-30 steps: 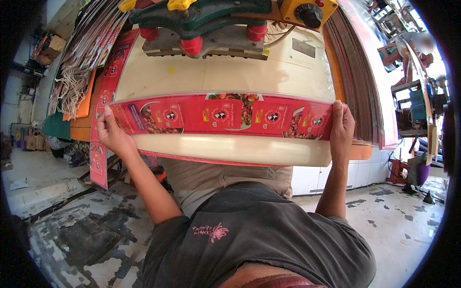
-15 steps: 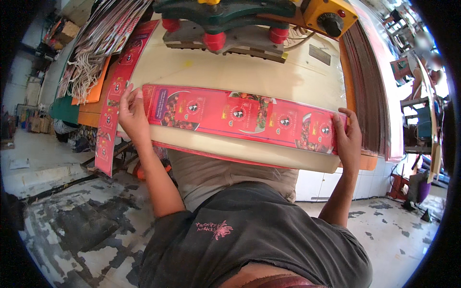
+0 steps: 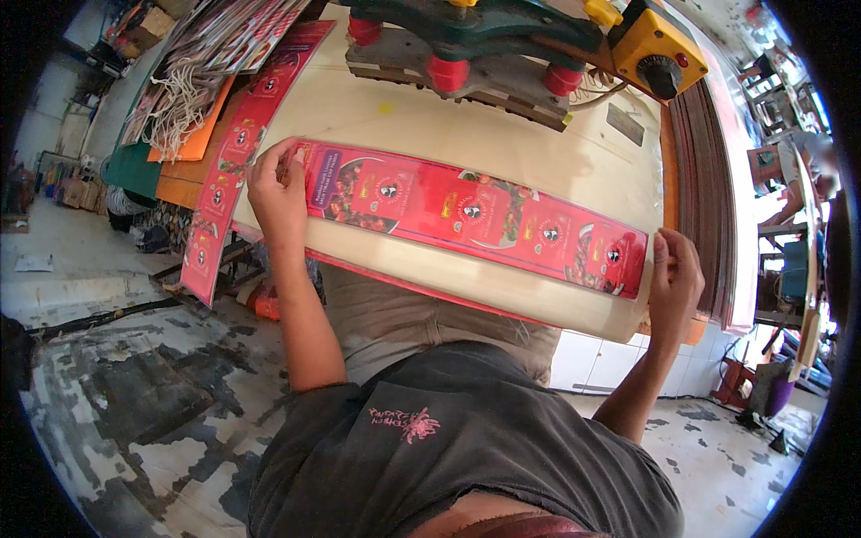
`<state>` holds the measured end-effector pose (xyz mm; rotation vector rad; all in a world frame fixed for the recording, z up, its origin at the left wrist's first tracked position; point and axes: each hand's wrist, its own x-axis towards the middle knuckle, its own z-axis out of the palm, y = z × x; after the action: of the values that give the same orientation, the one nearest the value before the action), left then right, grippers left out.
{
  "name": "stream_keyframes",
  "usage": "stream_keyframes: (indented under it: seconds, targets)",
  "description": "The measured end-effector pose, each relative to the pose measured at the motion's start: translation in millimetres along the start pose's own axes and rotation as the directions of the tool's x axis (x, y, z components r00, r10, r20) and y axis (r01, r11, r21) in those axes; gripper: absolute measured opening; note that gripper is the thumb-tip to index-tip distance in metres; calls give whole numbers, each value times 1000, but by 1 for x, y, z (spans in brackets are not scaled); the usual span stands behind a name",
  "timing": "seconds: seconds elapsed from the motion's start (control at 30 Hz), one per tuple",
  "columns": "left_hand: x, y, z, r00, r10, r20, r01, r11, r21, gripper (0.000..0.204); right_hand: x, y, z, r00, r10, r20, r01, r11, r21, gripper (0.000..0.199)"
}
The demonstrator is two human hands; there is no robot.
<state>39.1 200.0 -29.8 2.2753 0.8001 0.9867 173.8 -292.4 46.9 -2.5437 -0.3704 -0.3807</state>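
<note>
A long red printed strip [image 3: 421,202], glossy with food pictures, lies slantwise across a cream work board [image 3: 430,134]. Its right end is nearer to me than its left. My left hand [image 3: 280,197] pinches the strip's left end between thumb and bent fingers. Just beyond the right end is my right hand [image 3: 677,278], fingers bent, with a gap between thumb and forefinger. Whether it touches the strip's edge I cannot tell. Above the board hangs a dark green press head [image 3: 475,36] with red cylindrical mounts. Another red strip [image 3: 215,202] lies at the left edge.
A yellow control box [image 3: 659,54] with a black dial sits by the press. Stacked printed sheets [image 3: 224,45] and white strings [image 3: 179,112] lie at the far left. Tall brown stacked sheets [image 3: 704,179] line the right side. A red edge [image 3: 421,291] shows below the board's front.
The strip has tilted, its left end farther away and its right end nearer. My right hand has slid off the strip's face to beyond its end. The whole view has shifted and turned slightly.
</note>
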Motion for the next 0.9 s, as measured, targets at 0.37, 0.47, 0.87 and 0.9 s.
stream_keyframes:
  seconds: [0.37,0.47,0.87,0.9]
  targets:
    - [3,-2,4,956,291,25,-286,918,276,25,-10,-30,29,925,-271,267,264,962,65,43]
    - [4,1,5,958,285,16,-278,919,280,23,-9,-30,28,924,-278,264,273,960,57,42]
    - [-5,7,0,975,221,33,-221,936,273,19,-9,-35,20,926,-214,312,217,976,27,30]
    - [-9,9,-2,978,208,34,-209,938,278,20,-9,-35,19,926,-194,325,198,980,21,29]
